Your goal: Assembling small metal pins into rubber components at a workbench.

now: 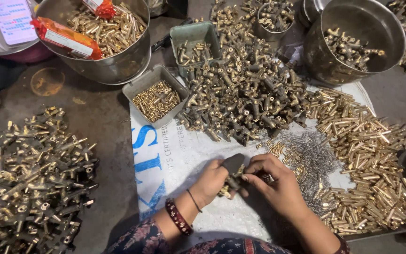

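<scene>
My left hand grips a small brass valve fitting low in the middle of the view, a dark cover over its thumb. My right hand pinches the same fitting from the right side. Both hands hover over a white woven sack spread on the floor. Right of the hands lies a heap of tiny grey metal pins and a few short brass pieces. A big pile of dull brass fittings sits just beyond the hands.
Brass tubes are heaped at the right. A pile of fittings lies at the left. Steel bowls with parts, a small tray of brass bits, a green tray and a phone stand at the back.
</scene>
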